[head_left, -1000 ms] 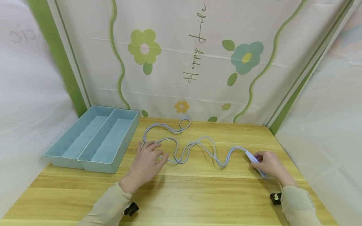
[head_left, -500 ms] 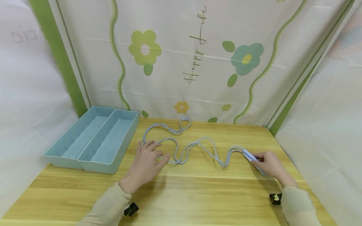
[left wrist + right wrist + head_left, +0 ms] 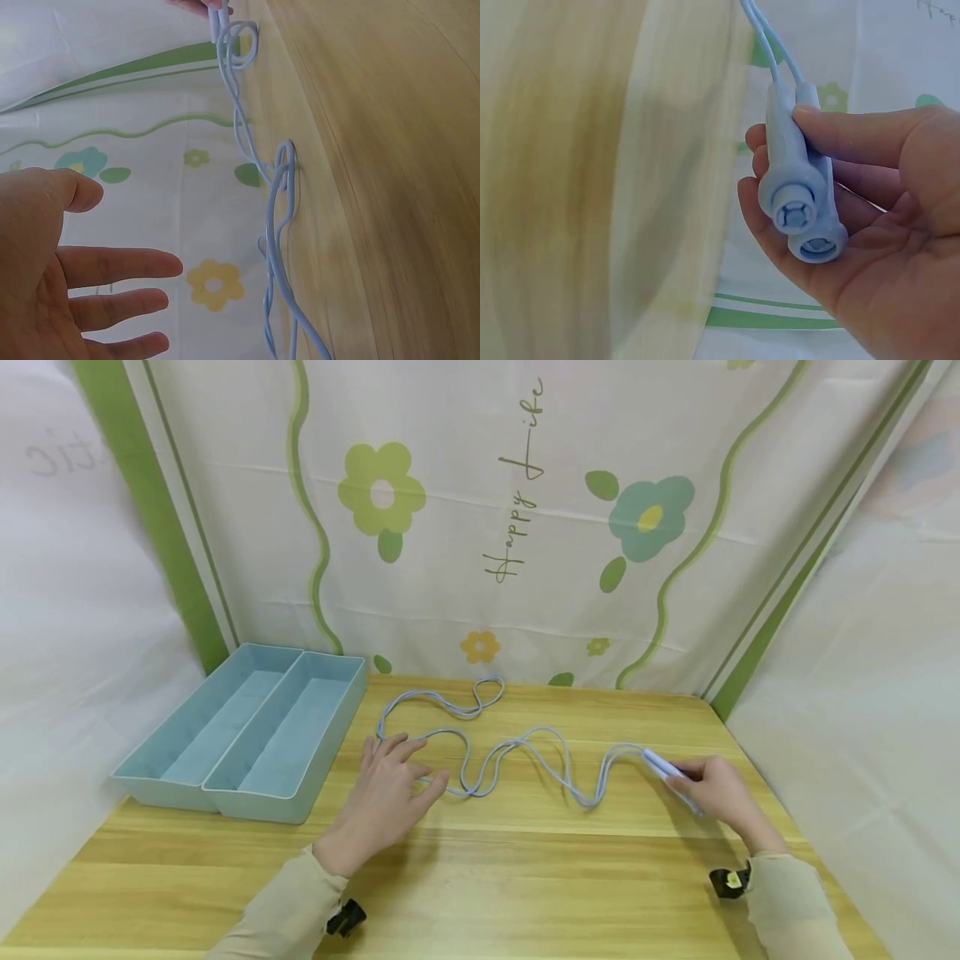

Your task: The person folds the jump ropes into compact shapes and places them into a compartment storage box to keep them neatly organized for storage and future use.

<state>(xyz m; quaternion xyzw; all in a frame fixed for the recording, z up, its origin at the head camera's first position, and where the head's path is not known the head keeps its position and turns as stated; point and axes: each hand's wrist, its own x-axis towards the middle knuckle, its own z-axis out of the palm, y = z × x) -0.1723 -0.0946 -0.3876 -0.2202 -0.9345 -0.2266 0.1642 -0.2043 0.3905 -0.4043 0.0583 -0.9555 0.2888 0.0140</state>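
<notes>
A pale blue jump rope lies in loose bends across the wooden table, its cord (image 3: 517, 741) reaching from the left side to the right. My right hand (image 3: 716, 789) pinches the two handles (image 3: 658, 763) together, slightly off the table. In the right wrist view the thumb lies across the handles (image 3: 786, 142) with the fingers behind, and the hollow handle ends face the camera. My left hand (image 3: 386, 806) hovers by the left bends of the cord with fingers spread. The left wrist view shows this hand (image 3: 37, 277) holding nothing, the cord (image 3: 277, 225) beyond its fingertips.
Two long blue-grey bins (image 3: 258, 806) stand side by side on the table's left. Behind the wooden table (image 3: 525, 885) hangs a white flowered curtain (image 3: 450, 568), with more white cloth at both sides. Black wrist cameras (image 3: 347, 918) sit under the sleeves.
My right hand has raised the handles a little and turned them so both show side by side. The cord near them shifts slightly. My left hand stays in place.
</notes>
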